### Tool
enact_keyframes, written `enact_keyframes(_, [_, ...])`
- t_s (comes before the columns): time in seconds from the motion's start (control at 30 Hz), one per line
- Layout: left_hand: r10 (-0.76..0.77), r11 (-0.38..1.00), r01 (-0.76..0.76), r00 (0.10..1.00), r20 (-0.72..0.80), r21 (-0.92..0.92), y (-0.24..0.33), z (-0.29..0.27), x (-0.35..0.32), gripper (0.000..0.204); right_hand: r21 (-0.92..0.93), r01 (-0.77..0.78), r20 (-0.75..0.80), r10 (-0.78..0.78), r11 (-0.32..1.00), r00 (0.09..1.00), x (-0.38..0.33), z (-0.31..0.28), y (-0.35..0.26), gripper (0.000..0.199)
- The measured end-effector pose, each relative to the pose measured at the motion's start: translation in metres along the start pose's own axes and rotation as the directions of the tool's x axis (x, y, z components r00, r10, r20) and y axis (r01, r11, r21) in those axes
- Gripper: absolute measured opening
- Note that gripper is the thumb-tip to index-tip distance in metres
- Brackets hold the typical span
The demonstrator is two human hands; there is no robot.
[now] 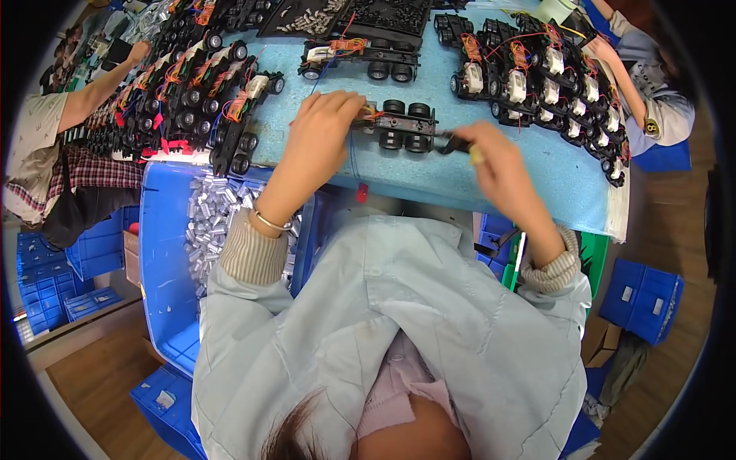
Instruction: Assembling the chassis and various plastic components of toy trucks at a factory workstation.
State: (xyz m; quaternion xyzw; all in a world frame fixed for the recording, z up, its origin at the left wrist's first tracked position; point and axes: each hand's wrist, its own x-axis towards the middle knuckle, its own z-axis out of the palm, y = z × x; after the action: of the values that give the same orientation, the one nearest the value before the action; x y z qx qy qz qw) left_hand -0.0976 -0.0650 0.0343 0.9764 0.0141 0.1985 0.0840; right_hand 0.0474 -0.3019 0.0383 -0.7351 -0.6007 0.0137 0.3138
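Observation:
A black toy truck chassis (406,123) lies wheels-out on the blue work mat in front of me, its orange wires showing near my left hand. My left hand (326,126) is closed over the chassis's left end and hides that part. Just off the right end, my right hand (497,165) pinches a small black piece (454,143), blurred, whose exact kind I cannot make out. A bit of yellow shows at those fingers. Beyond them, another chassis (360,57) with a white block and orange wires rests on the mat.
Wired chassis stand in rows at left (192,92) and right (529,77). Black trays (307,17) of small parts sit at the back. A blue bin (165,253) of silvery cylinders is by my left arm. Co-workers' arms (96,100) reach in on both sides.

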Motion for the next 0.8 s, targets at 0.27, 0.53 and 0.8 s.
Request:
enact_keyframes(0.27, [-0.23, 0.173, 0.31, 0.936, 0.268, -0.935, 0.004, -0.018, 0.037, 0.017, 0.717, 0.107, -0.271, 0.135, 0.689, 0.953, 0.095, 0.032, -0.013, 0.026])
enact_keyframes(0.53, [-0.378, 0.032, 0.177, 0.913, 0.152, -0.984, 0.0, -0.005, 0.043, 0.013, 0.361, -0.006, -0.427, 0.171, 0.933, 0.888, 0.101, 0.025, -0.023, 0.016])
enact_keyframes(0.8, [-0.382, 0.361, 0.239, 0.92, 0.091, -0.901, 0.02, -0.003, 0.058, 0.011, 0.905, -0.136, -0.124, 0.553, 0.404, 0.824, 0.116, 0.032, -0.021, 0.01])
